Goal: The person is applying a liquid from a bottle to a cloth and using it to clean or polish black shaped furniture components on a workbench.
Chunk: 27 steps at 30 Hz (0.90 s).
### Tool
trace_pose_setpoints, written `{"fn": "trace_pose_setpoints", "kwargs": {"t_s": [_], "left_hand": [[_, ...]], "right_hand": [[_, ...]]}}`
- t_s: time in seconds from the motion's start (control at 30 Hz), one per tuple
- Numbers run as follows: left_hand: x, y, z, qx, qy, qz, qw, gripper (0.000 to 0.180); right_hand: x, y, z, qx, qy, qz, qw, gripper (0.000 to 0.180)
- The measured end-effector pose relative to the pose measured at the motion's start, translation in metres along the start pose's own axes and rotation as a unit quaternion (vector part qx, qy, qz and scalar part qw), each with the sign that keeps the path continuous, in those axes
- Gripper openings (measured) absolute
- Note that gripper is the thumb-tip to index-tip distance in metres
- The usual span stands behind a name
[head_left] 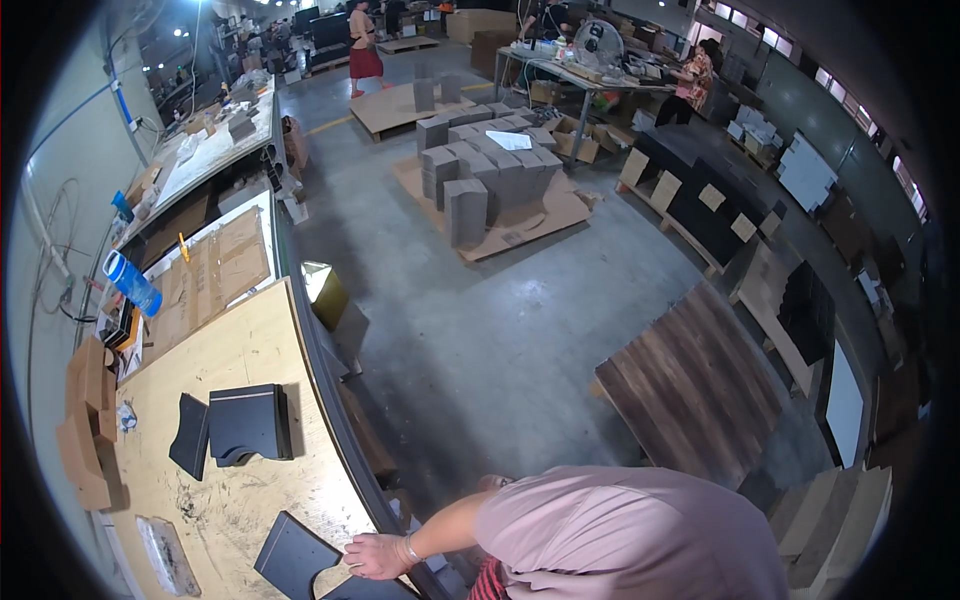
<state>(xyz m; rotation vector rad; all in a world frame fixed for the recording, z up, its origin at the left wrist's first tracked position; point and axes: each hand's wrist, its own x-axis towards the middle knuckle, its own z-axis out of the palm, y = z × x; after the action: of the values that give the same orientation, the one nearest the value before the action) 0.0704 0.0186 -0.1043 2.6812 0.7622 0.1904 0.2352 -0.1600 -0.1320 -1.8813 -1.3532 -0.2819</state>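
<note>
My left hand (375,556) lay on a dark panel (293,556) at the near edge of the bench (240,345). I could not tell whether the fingers hooked its rim or only rested on it. My right hand was out of view. I judged the panel flat, stiff and fairly light, with a smooth face that would slip under a palm. Taking it by two opposite edges seemed best. More such panels (248,422) lay farther up the bench, well apart.

We see a raw, scuffed plywood bench (235,350) — on it matt black, smooth panels (248,422) — above a dull grey concrete floor (470,330).
</note>
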Motion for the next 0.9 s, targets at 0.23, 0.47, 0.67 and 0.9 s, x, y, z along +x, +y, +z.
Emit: {"fn": "trace_pose_setpoints", "kwargs": {"t_s": [0.23, 0.47, 0.67, 0.9], "left_hand": [[-0.046, 0.08, -0.007, 0.075, 0.013, 0.119, 0.99, 0.045], [-0.043, 0.048, -0.005, 0.035, 0.048, 0.049, 0.997, 0.049], [-0.078, -0.018, 0.052, 0.003, 0.09, 0.039, 0.995, 0.049], [-0.072, 0.055, 0.02, 0.048, 0.093, -0.079, 0.991, 0.048]], "right_hand": [[-0.001, 0.005, -0.01, -0.003, -0.009, 0.006, 1.0, 0.018], [0.001, 0.006, -0.005, 0.004, 0.039, -0.015, 0.999, 0.015], [0.0, 0.008, 0.0, -0.024, 0.006, -0.031, 0.999, 0.01], [0.022, 0.006, -0.02, -0.041, -0.014, -0.035, 0.998, 0.014]]}}
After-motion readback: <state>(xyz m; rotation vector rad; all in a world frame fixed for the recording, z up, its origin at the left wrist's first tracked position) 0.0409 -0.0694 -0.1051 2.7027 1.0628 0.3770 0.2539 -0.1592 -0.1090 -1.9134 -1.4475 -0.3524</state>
